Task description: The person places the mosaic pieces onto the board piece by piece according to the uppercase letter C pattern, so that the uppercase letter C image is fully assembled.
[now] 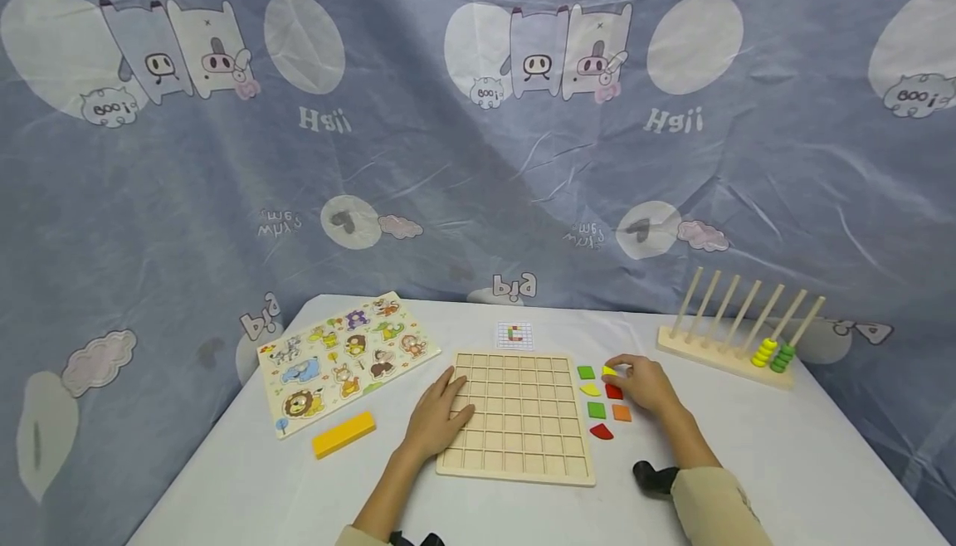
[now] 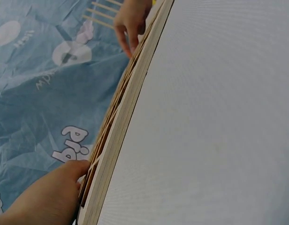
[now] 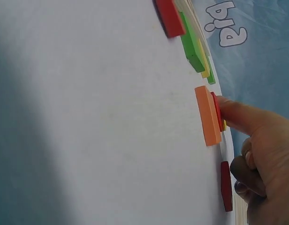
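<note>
A wooden grid board [image 1: 515,417] lies flat at the middle of the table. My left hand [image 1: 436,417] rests on its left edge with the fingers spread over the rim; the left wrist view shows the thumb [image 2: 79,166] at the board's side. Right of the board, my right hand [image 1: 646,382] pinches a yellow piece [image 1: 609,371] between thumb and index finger, partly covering it. Close below that hand are a red square [image 1: 614,392] and an orange square [image 1: 622,413]. Green squares [image 1: 596,410], a yellow quarter-round [image 1: 590,390] and a red quarter-round [image 1: 601,431] lie nearer the board.
Behind the board lies a small pattern card [image 1: 515,335]. An animal puzzle board [image 1: 347,363] and a yellow-orange block [image 1: 343,435] are at the left. A peg counting rack [image 1: 724,355] with yellow and green beads stands back right. A patterned curtain [image 1: 478,156] hangs behind the table.
</note>
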`<state>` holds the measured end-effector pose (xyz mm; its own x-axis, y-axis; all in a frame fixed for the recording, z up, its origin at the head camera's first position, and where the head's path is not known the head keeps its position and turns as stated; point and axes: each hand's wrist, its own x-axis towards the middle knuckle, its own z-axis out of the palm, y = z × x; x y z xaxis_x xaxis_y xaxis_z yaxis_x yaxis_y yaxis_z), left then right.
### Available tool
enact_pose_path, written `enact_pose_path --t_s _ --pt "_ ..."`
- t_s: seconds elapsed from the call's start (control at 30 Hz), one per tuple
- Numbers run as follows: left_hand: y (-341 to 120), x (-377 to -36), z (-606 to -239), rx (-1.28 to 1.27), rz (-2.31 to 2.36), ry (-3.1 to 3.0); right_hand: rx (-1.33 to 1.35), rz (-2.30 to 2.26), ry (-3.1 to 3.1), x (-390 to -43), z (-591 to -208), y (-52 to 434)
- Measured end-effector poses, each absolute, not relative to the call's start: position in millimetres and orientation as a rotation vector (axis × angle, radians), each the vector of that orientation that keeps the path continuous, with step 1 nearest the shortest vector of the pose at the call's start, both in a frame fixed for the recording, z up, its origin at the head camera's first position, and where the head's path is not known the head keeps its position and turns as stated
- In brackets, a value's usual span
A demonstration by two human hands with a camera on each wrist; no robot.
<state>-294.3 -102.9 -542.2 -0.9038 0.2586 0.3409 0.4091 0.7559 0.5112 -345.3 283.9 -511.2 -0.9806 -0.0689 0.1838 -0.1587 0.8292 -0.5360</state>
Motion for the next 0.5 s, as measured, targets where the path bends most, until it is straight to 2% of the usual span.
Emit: enact_pose_path --t_s 0.2,0.5 --pt "-103 -292 -541 -0.512 -0.891 -2.719 0.143 0.905 -2.745 -338 -501 273" --pt "-104 -295 -542 -0.526 -0.870 -2.701 0.232 0.932 -2.607 -326 -463 214"
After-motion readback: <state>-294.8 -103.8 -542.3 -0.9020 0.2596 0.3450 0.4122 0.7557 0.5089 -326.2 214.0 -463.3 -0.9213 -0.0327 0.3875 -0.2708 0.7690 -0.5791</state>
